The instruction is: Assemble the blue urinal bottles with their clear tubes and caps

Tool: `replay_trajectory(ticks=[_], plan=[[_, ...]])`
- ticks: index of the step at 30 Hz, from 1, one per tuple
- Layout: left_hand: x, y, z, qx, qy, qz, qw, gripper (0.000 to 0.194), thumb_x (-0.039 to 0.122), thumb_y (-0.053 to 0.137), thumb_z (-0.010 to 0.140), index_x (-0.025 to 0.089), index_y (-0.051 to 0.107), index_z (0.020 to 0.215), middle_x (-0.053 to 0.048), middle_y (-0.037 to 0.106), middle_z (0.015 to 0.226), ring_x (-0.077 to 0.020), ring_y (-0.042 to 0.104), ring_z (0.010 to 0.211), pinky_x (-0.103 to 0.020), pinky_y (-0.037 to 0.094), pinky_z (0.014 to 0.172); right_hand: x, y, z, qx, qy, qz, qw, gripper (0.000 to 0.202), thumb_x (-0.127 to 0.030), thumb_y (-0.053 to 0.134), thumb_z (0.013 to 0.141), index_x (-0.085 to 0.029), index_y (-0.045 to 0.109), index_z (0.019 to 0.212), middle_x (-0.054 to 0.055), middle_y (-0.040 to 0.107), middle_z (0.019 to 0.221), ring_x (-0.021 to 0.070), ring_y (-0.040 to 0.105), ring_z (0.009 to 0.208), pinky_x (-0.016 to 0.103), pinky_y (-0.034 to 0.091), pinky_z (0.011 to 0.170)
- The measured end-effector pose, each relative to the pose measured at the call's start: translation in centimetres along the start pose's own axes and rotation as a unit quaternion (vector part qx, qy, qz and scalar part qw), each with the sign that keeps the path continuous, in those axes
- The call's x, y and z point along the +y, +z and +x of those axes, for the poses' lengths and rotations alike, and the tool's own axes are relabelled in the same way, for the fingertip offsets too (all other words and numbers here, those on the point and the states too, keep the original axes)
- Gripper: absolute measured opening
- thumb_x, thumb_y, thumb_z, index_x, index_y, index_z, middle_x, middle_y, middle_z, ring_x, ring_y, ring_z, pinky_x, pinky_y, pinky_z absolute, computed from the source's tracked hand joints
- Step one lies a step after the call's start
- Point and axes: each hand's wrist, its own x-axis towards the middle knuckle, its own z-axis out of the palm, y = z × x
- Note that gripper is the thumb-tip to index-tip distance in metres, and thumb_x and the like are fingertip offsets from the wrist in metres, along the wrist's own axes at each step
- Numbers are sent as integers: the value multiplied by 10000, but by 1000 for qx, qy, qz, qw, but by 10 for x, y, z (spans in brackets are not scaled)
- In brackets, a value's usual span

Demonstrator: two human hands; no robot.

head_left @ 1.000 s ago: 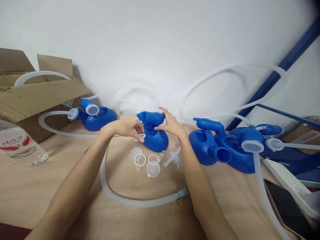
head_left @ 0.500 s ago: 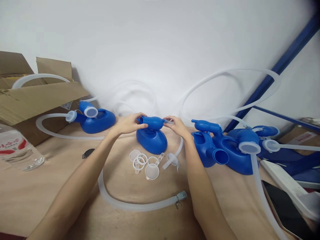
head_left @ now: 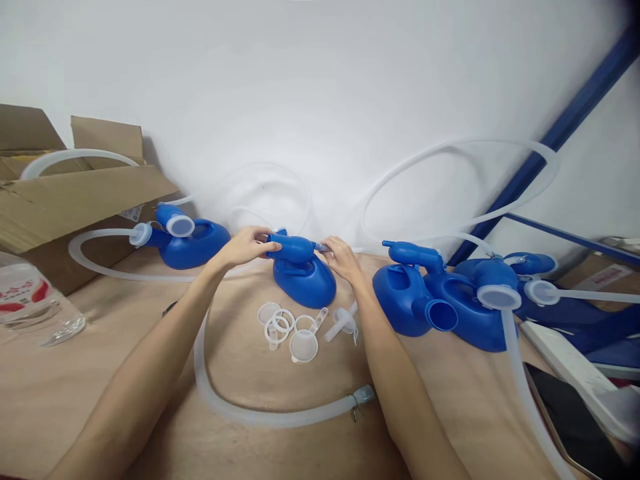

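My left hand (head_left: 249, 245) grips the wide open end of a blue plastic urinal funnel (head_left: 296, 249), with the thumb in front. The funnel lies sideways above a blue urinal bottle (head_left: 309, 285) on the table. At the funnel's narrow right end, my right hand (head_left: 343, 257) pinches the end of a translucent hose (head_left: 321, 247), which meets the blue nozzle. How far the hose sits over the nozzle is hard to see. White plastic caps and rings (head_left: 303, 345) lie in front of the bottle, with a translucent capped connector (head_left: 344, 321) near my right forearm.
Several other blue urinals (head_left: 200, 243) with hoses stand left and right. Near the front lies a loose hose (head_left: 280, 419) with a wire clamp. A cardboard box (head_left: 90, 207) and water bottle (head_left: 35, 300) are at left; a phone (head_left: 570, 420) and power strip (head_left: 575, 373) at right.
Both hands have shifted a little to the left with the blue funnel and the hose end. The bottle below has stayed about where it was.
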Motion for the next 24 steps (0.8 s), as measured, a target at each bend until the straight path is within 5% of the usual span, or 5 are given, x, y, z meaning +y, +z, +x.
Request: replay_trajectory(ticks=[4,9,12,17,24], plan=[[4,-2,-1,3,-7,5,1000,402,532,767,774,164,745,933,-47,772,851,-259,759,859,-353,628,793,3,-10,-2,-27,8,13,1000,203,-279,621,964,-208,735,1117,110,741,1067,270,677,1024,429,530,960],[20,-2,-5,-3,7,-24,1000,445,539,797,758,162,753,989,-49,775,896,-254,755,884,-332,634,776,-17,-27,5,-78,14,62,995,586,-321,706,913,-262,573,1481,93,692,1386,267,655,1253,440,491,1100],[28,-1,-8,14,9,-28,999,442,544,788,768,164,748,991,-48,767,896,-255,755,879,-361,640,806,-33,-36,10,-80,30,89,992,534,-391,767,859,-224,668,1356,93,731,1300,259,691,1153,401,514,1047],[34,1,-10,39,2,-134,990,324,469,782,769,164,722,860,-25,738,843,-224,746,824,-380,657,837,-55,-45,14,-29,67,66,995,441,-558,823,767,-209,730,1022,-4,712,805,170,625,717,271,467,689],[35,7,-6,50,-15,-224,973,311,435,801,735,144,723,814,-48,738,839,-204,735,781,-332,681,725,-56,-48,15,71,85,-80,991,641,-760,731,729,-224,414,578,-53,470,524,106,372,532,258,267,563]])
